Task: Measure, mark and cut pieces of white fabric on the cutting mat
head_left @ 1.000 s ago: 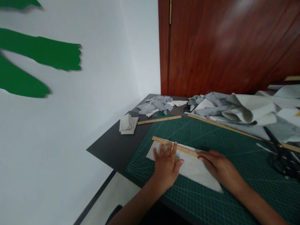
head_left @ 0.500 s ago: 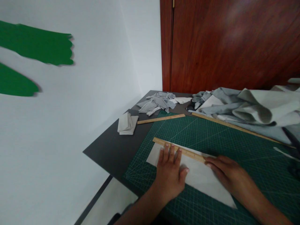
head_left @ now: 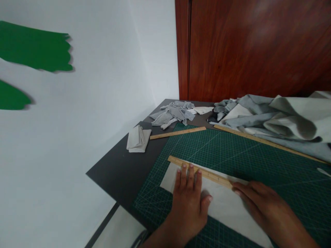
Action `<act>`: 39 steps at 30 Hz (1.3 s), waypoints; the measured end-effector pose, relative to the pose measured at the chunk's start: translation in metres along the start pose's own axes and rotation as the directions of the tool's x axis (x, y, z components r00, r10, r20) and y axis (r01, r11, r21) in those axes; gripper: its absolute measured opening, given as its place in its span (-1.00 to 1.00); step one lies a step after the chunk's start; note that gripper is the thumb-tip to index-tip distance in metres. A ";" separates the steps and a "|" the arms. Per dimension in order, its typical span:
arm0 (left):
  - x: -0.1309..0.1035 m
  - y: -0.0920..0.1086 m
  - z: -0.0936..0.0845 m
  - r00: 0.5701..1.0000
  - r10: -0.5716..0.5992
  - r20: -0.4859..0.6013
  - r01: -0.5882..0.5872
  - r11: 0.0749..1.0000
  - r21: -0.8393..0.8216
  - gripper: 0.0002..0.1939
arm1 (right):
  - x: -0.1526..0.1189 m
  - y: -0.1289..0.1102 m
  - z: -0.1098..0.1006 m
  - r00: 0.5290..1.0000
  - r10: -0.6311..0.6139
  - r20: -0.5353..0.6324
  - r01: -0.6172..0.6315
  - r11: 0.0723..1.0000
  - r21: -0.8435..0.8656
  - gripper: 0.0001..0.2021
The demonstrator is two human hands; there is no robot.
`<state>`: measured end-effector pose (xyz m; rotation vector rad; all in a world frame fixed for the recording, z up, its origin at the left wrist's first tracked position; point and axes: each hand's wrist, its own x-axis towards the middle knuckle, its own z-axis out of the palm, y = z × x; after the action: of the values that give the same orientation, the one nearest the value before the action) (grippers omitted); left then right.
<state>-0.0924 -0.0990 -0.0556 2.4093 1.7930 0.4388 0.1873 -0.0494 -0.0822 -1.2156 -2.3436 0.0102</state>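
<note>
A wooden ruler lies along the upper edge of a white cloth piece on the green cutting mat. My left hand is flat with fingers spread, its fingertips pressing the ruler and its palm over the cloth. At the ruler's right end, my right hand pinches the end between thumb and fingers. The cloth's lower right part runs under my right hand and forearm.
Folded white cloth rests on the dark table at the left. Grey scraps, a short wooden ruler, a long ruler and heaped grey fabric lie at the back. A wall stands left.
The view has shifted slightly, so the hands, ruler and cloth appear a little lower. The dark scissors at the right edge have mostly left the view. Both hands keep their hold.
</note>
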 end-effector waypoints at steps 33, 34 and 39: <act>-0.002 -0.001 0.001 1.000 -0.005 0.000 0.005 1.000 0.017 -0.25 | 0.003 -0.010 -0.010 0.994 -0.038 -0.104 0.025 0.992 -0.125 -0.46; -0.002 -0.001 0.002 1.000 -0.002 -0.006 0.002 1.000 0.018 -0.25 | 0.002 -0.009 -0.011 0.994 -0.048 -0.095 0.036 0.991 -0.126 -0.47; -0.004 -0.001 0.002 1.000 -0.002 0.000 0.002 1.000 0.008 -0.25 | -0.001 -0.005 -0.012 0.995 -0.085 -0.055 0.078 0.989 -0.124 -0.48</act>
<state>-0.0934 -0.1023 -0.0584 2.4128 1.7998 0.4323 0.1889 -0.0558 -0.0704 -1.1589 -2.3685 -0.1966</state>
